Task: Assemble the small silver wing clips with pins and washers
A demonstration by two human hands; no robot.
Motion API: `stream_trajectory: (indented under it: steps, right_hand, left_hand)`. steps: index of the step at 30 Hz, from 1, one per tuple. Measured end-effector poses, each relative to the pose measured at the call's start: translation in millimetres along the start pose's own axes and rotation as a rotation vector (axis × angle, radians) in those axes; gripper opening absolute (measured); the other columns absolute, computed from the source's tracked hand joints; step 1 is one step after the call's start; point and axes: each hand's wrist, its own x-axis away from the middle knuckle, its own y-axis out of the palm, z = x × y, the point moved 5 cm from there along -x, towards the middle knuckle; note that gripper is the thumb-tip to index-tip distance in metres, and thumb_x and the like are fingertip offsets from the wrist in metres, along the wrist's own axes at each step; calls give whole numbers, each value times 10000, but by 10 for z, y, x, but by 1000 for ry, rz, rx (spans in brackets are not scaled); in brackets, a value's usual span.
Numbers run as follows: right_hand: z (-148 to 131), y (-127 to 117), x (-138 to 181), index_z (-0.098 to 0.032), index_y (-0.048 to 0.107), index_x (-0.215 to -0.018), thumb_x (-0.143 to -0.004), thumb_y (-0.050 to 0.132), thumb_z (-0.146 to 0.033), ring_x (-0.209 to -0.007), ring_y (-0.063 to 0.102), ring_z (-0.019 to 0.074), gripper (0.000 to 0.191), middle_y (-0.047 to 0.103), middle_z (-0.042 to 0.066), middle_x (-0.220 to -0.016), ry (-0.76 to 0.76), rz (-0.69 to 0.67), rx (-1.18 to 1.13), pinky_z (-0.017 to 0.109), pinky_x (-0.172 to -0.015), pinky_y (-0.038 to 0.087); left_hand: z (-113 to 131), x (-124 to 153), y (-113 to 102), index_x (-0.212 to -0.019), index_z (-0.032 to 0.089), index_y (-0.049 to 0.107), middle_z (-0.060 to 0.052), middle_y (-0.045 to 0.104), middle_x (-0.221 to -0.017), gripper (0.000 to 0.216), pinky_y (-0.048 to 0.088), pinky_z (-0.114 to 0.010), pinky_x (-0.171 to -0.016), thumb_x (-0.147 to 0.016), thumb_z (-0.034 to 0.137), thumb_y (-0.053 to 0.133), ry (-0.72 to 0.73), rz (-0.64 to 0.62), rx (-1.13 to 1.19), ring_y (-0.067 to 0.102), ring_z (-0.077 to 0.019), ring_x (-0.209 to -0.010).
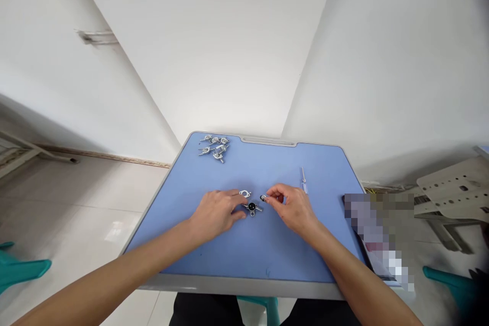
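Observation:
My left hand rests on the blue desk, its fingers curled beside a small round metal part with a dark centre. A second flat metal bracket lies just above that hand's fingertips. My right hand pinches a tiny dark-and-silver piece between thumb and forefinger, close to the right of the round part.
A pile of several similar metal parts lies at the desk's far left corner. A thin screwdriver lies beyond my right hand. A blurred-out object sits at the desk's right edge. Teal chair parts flank the desk.

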Motion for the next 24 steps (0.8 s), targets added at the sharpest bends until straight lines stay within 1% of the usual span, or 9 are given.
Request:
stream_trajectory:
  steps: [1,3,7,10,12,15,17,20,24]
  right_hand:
    - [-34,22,23,-245,691,-809,-838,651,-292,-653,597,127,68,697,-35,-729,-32,16,8,249,-615,400]
    - [-110,63,74,-241,688,-815,-847,641,-266,-665,602,128,62,697,-24,-746,-111,56,39,244,-616,405]
    - [-259,131,190,-229,674,-814,-891,592,-235,-681,595,128,113,686,-9,-749,-278,147,141,239,-621,397]
    - [-328,193,262,-221,665,-793,-919,551,-219,-680,582,131,171,673,-1,-728,-344,172,241,244,-600,367]
    - [-350,226,294,-219,670,-795,-933,525,-220,-687,581,137,200,668,9,-724,-340,176,302,247,-596,362]
    - [-359,247,311,-226,686,-801,-937,506,-224,-686,589,142,226,665,21,-718,-263,164,358,246,-599,374]
    - [-367,254,312,-232,696,-800,-933,505,-229,-682,596,145,232,671,24,-723,-214,140,371,247,-603,383]
    - [-390,268,308,-230,700,-799,-928,507,-241,-676,599,147,232,678,24,-732,-185,95,368,249,-615,390]
    - [-411,261,270,-227,691,-775,-900,535,-218,-664,595,143,200,687,15,-747,-115,60,387,251,-603,360]
  left_hand:
    - [-15,-8,11,-1009,291,695,28,693,-919,150,312,-242,-542,-883,279,616,19,15,12,645,-167,-760]
    - [-37,-30,37,-950,273,701,21,685,-913,136,320,-243,-551,-903,248,576,42,46,29,645,-172,-795]
    - [-73,-65,85,-913,249,699,6,673,-887,167,326,-244,-559,-918,214,536,66,92,65,642,-172,-818]
    - [-92,-71,117,-867,234,693,2,666,-867,179,311,-245,-548,-922,210,524,90,108,87,634,-166,-794]
    - [-96,-70,136,-839,221,685,-2,659,-848,185,295,-249,-535,-922,207,520,107,117,90,624,-163,-765]
    - [-89,-68,156,-816,207,671,-6,653,-836,183,283,-255,-523,-919,196,521,139,132,93,613,-162,-741]
    - [-82,-64,158,-807,201,665,-8,648,-828,181,282,-256,-518,-915,185,520,162,148,97,610,-161,-735]
    - [-79,-56,146,-796,197,658,-10,637,-815,184,291,-255,-518,-914,175,517,184,170,109,610,-158,-730]
    - [-75,-56,138,-799,196,659,-11,633,-820,189,302,-247,-529,-914,162,513,191,160,120,610,-155,-740]
